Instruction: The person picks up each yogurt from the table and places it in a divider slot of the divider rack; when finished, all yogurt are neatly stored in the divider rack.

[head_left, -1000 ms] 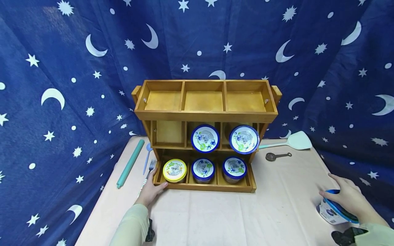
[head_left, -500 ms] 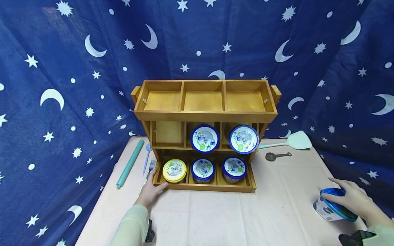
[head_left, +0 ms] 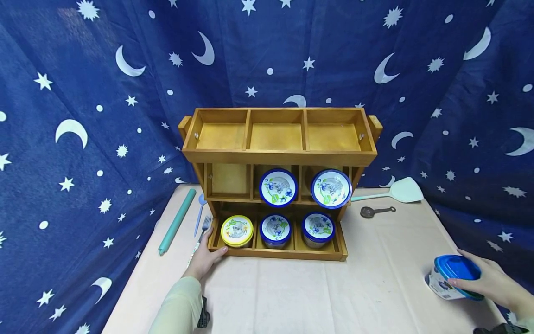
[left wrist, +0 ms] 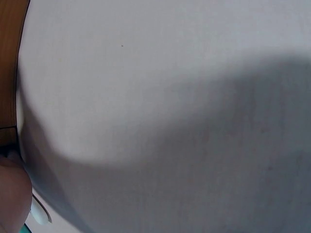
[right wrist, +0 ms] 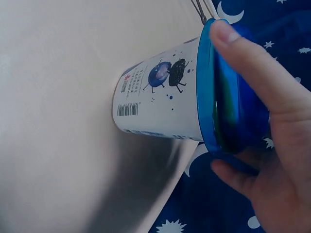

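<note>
At the table's right edge my right hand (head_left: 494,280) holds a white tub with a blue lid (head_left: 456,273) by the lid's rim. In the right wrist view, the thumb lies on the near rim of the tub (right wrist: 158,94) and another finger shows on the opposite side. Cartoon berries and a barcode mark its wall. My left hand (head_left: 203,259) grips the lower left corner of a wooden three-tier rack (head_left: 279,158), thumb on the front edge. On the bottom tier stand a yellow-lidded tub (head_left: 237,231) and two blue-lidded tubs (head_left: 275,229). Two larger blue-lidded tubs (head_left: 278,187) occupy the middle tier.
Left of the rack lie a teal rod (head_left: 177,221), a blue spoon (head_left: 200,213) and a fork (head_left: 206,225), partly behind my left hand. To its right are a pale green spatula (head_left: 402,191) and a dark measuring spoon (head_left: 375,212). A starry blue cloth (head_left: 267,46) hangs behind.
My right hand has shifted a little to the right on the tub, so more of the blue lid shows. The tub sits slightly farther left and forward. My left hand stays put.
</note>
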A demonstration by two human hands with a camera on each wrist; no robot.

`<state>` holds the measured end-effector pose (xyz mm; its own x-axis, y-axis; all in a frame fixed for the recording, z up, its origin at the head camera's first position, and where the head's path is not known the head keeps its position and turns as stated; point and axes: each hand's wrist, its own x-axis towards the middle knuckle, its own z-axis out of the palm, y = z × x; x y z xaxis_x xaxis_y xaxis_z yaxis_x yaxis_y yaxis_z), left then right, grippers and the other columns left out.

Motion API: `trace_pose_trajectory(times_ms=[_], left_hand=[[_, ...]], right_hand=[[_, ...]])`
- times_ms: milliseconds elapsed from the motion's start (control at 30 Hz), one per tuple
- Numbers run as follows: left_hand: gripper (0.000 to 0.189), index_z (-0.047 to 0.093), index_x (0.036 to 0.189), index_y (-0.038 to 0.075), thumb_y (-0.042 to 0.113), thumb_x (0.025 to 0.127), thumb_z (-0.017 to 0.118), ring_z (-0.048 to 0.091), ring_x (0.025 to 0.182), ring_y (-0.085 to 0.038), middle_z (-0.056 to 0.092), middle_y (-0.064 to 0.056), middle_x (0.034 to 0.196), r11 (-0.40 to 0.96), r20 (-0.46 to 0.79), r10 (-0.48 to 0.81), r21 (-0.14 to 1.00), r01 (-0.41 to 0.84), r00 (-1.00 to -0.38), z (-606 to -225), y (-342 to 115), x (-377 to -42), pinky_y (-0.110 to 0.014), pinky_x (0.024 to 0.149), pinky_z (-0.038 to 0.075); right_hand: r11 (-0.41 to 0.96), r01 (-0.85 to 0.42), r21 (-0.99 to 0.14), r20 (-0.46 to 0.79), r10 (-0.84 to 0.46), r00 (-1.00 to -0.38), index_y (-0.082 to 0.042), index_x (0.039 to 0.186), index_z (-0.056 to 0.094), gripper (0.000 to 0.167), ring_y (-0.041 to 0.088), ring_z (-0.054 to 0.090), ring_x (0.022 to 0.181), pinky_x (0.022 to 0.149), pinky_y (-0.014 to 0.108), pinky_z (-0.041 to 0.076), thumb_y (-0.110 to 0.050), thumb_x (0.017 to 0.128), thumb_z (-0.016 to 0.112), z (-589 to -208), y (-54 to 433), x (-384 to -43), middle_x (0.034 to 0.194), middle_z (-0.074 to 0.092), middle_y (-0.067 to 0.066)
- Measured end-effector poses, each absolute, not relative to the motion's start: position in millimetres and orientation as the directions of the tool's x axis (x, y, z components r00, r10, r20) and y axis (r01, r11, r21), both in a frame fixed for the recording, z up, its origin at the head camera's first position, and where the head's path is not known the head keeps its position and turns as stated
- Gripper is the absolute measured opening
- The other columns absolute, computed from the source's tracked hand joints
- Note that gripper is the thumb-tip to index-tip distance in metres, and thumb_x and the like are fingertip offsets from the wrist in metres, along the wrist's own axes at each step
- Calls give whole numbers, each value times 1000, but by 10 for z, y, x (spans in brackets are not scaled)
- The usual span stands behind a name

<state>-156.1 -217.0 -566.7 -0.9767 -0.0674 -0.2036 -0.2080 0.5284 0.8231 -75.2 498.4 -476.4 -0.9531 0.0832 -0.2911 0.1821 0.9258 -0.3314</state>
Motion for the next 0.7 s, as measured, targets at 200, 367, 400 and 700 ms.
trace_pose_trajectory(times_ms=[200,367,400,700], left_hand=[[103,12,151,20,57,75,69,18,137,-41,13,-17,154,539,-207,-72,815,-213,-976,-5675,-2168,-1567,-59,107,17],[102,12,151,21,56,75,69,18,137,-40,13,-16,155,543,-203,-73,813,-209,-977,-5669,-2166,-1562,-59,107,17],[102,12,151,20,56,76,70,18,137,-40,13,-16,155,543,-201,-72,814,-208,-977,-5670,-2166,-1563,-59,107,17],[101,11,151,17,51,77,70,15,138,-39,11,-16,155,525,-185,-58,830,-187,-981,-5646,-2161,-1554,-57,109,15]], right_hand=[[905,200,-375,-378,48,-925,20,134,-1,108,68,33,90,66,64,47,-49,83,65,-4722,4973,-756,109,15,51],[914,157,-375,-322,30,-946,21,135,3,106,67,38,91,65,62,48,-48,83,65,-4650,4884,-808,110,22,49],[915,146,-375,-304,27,-952,21,135,4,106,67,37,92,65,62,48,-47,83,66,-4631,4857,-823,111,22,49],[893,58,-446,-209,-41,-977,11,143,2,105,68,28,97,67,72,40,-42,82,70,-4380,4498,-993,123,10,51]])
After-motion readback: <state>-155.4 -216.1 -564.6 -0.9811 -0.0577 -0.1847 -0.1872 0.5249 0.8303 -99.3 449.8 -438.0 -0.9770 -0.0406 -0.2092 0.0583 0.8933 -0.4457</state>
